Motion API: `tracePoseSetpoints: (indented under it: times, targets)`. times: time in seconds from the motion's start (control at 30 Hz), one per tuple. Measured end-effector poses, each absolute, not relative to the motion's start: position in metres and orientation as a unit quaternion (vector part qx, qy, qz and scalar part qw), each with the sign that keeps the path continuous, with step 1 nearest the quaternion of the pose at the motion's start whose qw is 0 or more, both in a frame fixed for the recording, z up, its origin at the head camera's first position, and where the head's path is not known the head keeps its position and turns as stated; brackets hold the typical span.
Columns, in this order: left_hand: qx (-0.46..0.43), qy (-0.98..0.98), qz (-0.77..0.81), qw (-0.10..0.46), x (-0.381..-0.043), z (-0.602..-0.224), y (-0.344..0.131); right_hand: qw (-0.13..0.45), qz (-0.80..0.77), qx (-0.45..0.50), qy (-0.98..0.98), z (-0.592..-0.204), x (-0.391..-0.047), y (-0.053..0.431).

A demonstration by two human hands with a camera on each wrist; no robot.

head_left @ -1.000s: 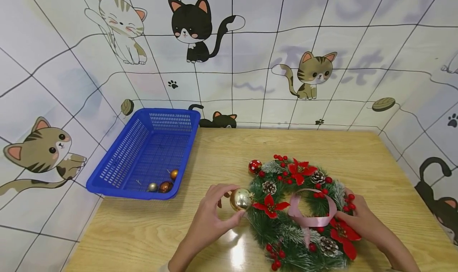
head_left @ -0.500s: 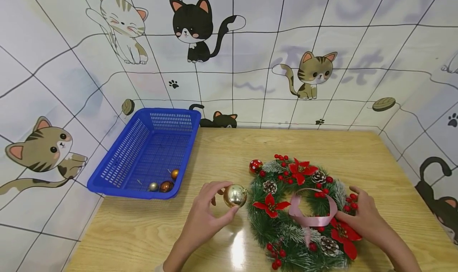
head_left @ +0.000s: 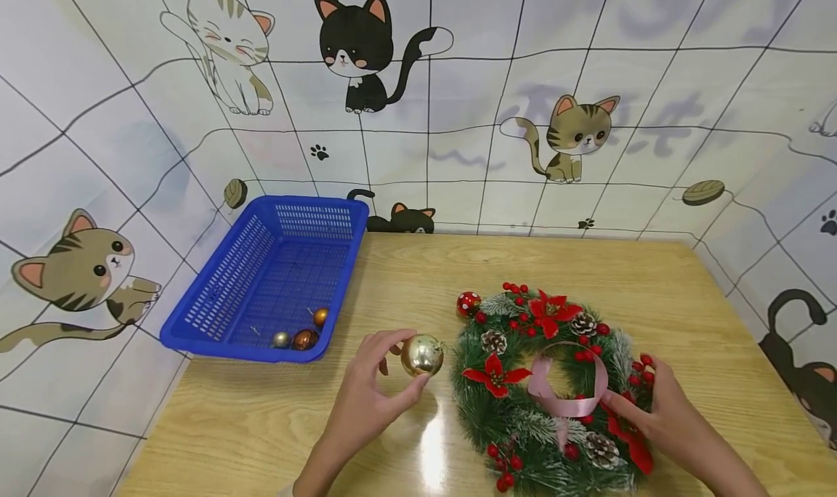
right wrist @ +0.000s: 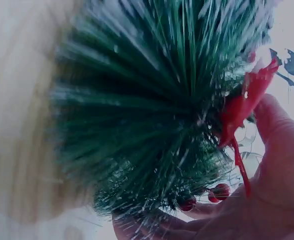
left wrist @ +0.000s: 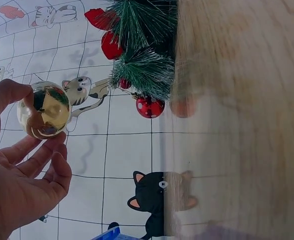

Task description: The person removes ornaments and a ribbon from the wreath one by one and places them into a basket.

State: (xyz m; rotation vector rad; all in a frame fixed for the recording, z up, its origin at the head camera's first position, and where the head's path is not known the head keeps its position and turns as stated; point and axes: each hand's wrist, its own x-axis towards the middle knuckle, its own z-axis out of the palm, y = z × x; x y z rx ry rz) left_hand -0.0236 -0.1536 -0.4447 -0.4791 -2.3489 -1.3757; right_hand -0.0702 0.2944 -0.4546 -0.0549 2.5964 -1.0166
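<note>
My left hand (head_left: 373, 384) pinches a shiny gold Christmas ball (head_left: 421, 355) between thumb and fingers, held above the table left of the wreath. The left wrist view shows this gold ball (left wrist: 44, 110) with the other fingers loosely bent below it. A green Christmas wreath (head_left: 480, 417) with red poinsettias, pinecones and berries lies on the table. A pink ribbon (head_left: 569, 407) loops over its middle, and a red dotted ball (head_left: 468, 304) sits at its upper left. My right hand (head_left: 670, 417) grips the wreath's right side, thumb on top near the ribbon.
A blue plastic basket (head_left: 242, 349) stands at the back left. Inside lie a small gold ball (head_left: 280, 339), a brown ball (head_left: 304, 339) and an orange ball (head_left: 320, 317). Cat-patterned walls (head_left: 458, 163) border the wooden table (head_left: 418, 272) at the back and sides.
My left hand has moved the gold ball left, away from the wreath, and the ball has turned a little. My right hand has shifted slightly, its thumb closer to the ribbon.
</note>
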Motion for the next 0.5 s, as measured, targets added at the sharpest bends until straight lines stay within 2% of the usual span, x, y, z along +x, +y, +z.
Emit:
tracePoseSetpoints:
  times: [0.13, 0.27, 0.5]
  targets:
    - [-0.168, -0.833, -0.489, 0.198, -0.024, -0.444, -0.157, 0.158, -0.366, -0.02, 0.917, -0.462, -0.065, 0.29]
    - [-0.166, -0.833, -0.486, 0.205, -0.024, -0.443, -0.159, 0.166, -0.38, 0.009, 0.91, -0.467, -0.061, 0.287]
    - [-0.156, -0.83, -0.491, 0.215, -0.022, -0.44, -0.165, 0.161, -0.308, 0.009, 0.938, -0.471, -0.056, 0.289]
